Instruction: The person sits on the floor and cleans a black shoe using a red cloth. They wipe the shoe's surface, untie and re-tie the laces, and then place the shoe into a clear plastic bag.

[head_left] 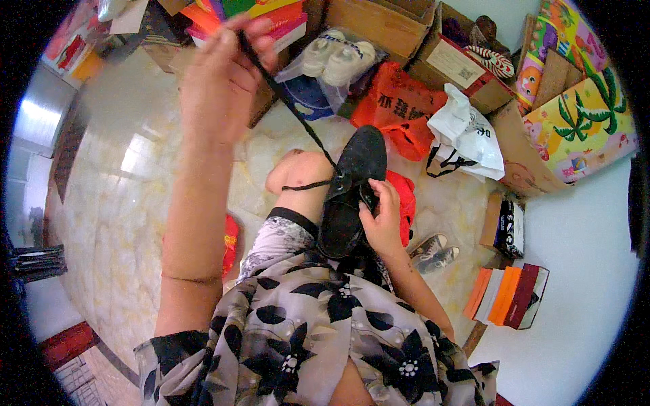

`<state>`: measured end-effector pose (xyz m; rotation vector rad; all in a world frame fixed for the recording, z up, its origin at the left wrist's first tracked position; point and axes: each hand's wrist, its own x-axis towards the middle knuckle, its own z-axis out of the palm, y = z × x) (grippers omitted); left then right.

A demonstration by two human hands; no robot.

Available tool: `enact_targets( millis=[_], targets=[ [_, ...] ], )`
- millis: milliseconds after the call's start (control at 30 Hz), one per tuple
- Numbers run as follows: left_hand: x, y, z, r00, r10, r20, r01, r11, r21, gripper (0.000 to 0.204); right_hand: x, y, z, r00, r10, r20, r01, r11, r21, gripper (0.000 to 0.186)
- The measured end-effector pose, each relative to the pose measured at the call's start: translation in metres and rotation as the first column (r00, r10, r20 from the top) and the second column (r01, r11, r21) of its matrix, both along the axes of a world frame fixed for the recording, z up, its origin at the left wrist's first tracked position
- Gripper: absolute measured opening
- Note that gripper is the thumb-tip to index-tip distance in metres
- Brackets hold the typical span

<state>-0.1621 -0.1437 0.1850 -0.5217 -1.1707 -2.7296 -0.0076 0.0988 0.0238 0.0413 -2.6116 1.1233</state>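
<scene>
A black lace-up shoe (361, 152) rests on my lap, its toe pointing away from me. My right hand (382, 220) is closed on the shoe's right side by the opening, thumb and fingers pinching its edge. Raised far up and to the left, my left hand (220, 84) pinches a black shoelace (291, 105), which runs taut down to the eyelets. This hand is slightly blurred. A second, loose lace end (305, 186) hangs over the left side of the shoe, above my bare knee (298, 169).
Ahead stand cardboard boxes (379, 24), a clear bag of white shoes (338, 57), a red bag (399, 108) and a white bag (467, 132). Dark sneakers (437, 254) lie on the tiled floor (128, 203) to the right, near stacked shoeboxes (508, 294). Red footwear (231, 243) shows beside my left forearm.
</scene>
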Motion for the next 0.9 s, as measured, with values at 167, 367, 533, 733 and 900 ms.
enact_targets(
  millis=[167,367,533,733,900],
  targets=[
    [0.004,-0.036,0.049,0.974,0.085,-0.211,-0.115,0.984,-0.138,0.032,0.0,-0.003,0.006,0.998,0.058,-0.038,-0.057,0.998,0.012,0.045],
    [0.038,0.012,0.032,0.949,0.263,-0.174,-0.315,0.776,-0.546,0.02,-0.002,-0.001,-0.001,0.996,-0.049,0.077,0.061,0.985,-0.162,0.033],
    [0.077,0.068,-0.047,0.974,-0.166,0.154,0.225,0.631,-0.742,0.016,0.003,0.013,-0.008,0.994,-0.017,0.106,0.029,0.993,-0.112,0.026],
    [0.098,0.088,-0.117,0.941,-0.239,-0.238,-0.175,0.258,-0.95,0.011,0.006,0.026,-0.007,0.953,0.039,0.3,0.118,0.864,-0.489,0.023],
    [0.104,0.099,-0.141,0.925,-0.287,-0.25,-0.221,0.132,-0.966,0.011,0.009,0.032,-0.009,0.891,0.122,0.438,0.255,0.663,-0.704,0.029]
  ],
)
